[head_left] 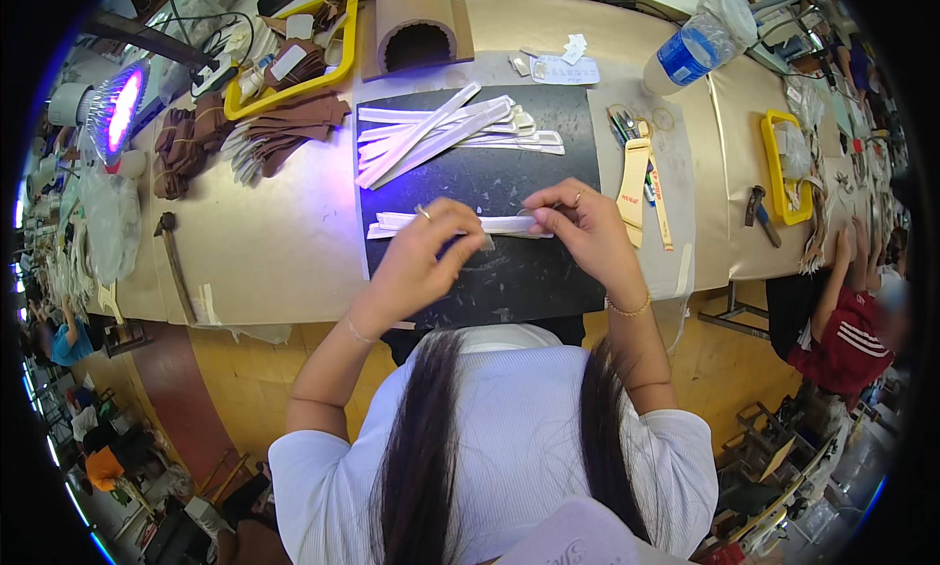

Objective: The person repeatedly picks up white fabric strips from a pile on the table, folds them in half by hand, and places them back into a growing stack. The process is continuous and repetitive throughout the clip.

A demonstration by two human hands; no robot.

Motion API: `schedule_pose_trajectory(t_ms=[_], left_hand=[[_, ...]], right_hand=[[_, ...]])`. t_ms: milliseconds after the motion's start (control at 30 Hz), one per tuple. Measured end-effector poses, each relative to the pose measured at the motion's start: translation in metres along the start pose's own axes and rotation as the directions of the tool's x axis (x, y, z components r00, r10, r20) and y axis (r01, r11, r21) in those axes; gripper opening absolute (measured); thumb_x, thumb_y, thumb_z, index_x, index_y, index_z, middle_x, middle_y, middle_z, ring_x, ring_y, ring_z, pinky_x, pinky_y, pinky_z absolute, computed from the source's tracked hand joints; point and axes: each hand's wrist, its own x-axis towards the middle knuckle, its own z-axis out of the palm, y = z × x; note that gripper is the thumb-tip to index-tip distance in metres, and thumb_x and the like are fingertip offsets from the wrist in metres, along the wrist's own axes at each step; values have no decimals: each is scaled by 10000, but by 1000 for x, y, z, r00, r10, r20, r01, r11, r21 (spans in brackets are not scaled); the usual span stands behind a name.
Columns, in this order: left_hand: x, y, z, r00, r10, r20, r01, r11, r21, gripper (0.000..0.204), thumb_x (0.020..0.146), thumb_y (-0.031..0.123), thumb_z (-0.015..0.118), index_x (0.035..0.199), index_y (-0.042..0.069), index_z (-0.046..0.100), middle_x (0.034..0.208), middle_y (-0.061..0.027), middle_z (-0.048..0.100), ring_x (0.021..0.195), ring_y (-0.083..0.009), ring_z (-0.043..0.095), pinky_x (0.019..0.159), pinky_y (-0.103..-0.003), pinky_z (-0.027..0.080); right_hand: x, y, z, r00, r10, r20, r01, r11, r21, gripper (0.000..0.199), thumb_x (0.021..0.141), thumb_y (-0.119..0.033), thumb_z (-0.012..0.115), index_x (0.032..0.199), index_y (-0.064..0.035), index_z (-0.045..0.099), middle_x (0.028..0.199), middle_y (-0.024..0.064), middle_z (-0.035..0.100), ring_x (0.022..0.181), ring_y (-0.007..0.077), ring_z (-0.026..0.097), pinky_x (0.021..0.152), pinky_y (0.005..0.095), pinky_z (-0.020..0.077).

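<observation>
Several long white strips with rounded ends (509,224) lie across a black mat (470,286) in front of me. My left hand (428,257), ringed, is closed over their left part; its thumb and index finger meet at a small pale scrap (488,243) by the strips' lower edge. My right hand (585,227) pinches at the right end of the strips, thumb against fingers. Exactly what lies between its fingertips is partly hidden. Farther up the mat, a loose pile of similar white strips (441,139) lies crisscrossed.
Left are a hammer (174,266), brown strap bundles (181,149), a yellow tray (348,51) and a glowing lamp (122,115). Behind the mat sits a brown half-tube (416,26). To the right are pens, yellow tools (634,188), a water bottle (685,56) and another hammer (762,215).
</observation>
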Motion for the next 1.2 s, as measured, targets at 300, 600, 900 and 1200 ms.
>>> schedule_pose_trajectory(t_ms=[300, 600, 900, 1200], left_hand=[[-23, -19, 32, 957, 286, 56, -283, 865, 414, 159, 823, 52, 720, 966, 13, 662, 1179, -136, 638, 1142, -331, 594, 967, -440, 475], [-23, -21, 31, 953, 292, 76, -294, 846, 445, 185, 816, 64, 723, 985, 28, 657, 1171, -120, 632, 1166, -305, 581, 973, -437, 471], [-23, -22, 32, 952, 288, 107, -304, 827, 474, 185, 811, 81, 720, 983, 55, 656, 1202, -100, 622, 1195, -286, 559, 983, -430, 454], [-21, -20, 35, 945, 281, 169, -328, 770, 547, 189, 794, 88, 666, 979, 83, 630, 1317, -93, 599, 1206, -298, 532, 978, -441, 432]], right_hand=[[5, -11, 25, 981, 193, -11, -192, 970, -151, 238, 896, -52, 690, 1132, -27, 664, 781, 88, 715, 634, 152, 700, 624, 288, 537], [9, 2, 36, 994, 97, -41, -106, 932, -347, 219, 859, -99, 708, 1070, -64, 659, 768, 114, 717, 696, 293, 703, 656, 391, 533], [10, 1, 36, 987, 147, -66, -161, 934, -319, 246, 855, -87, 712, 1086, -66, 628, 778, 112, 719, 727, 306, 707, 677, 417, 533], [10, -1, 39, 995, 68, -73, -93, 903, -419, 249, 858, -89, 711, 1076, -66, 592, 769, 110, 709, 735, 344, 695, 672, 441, 532]])
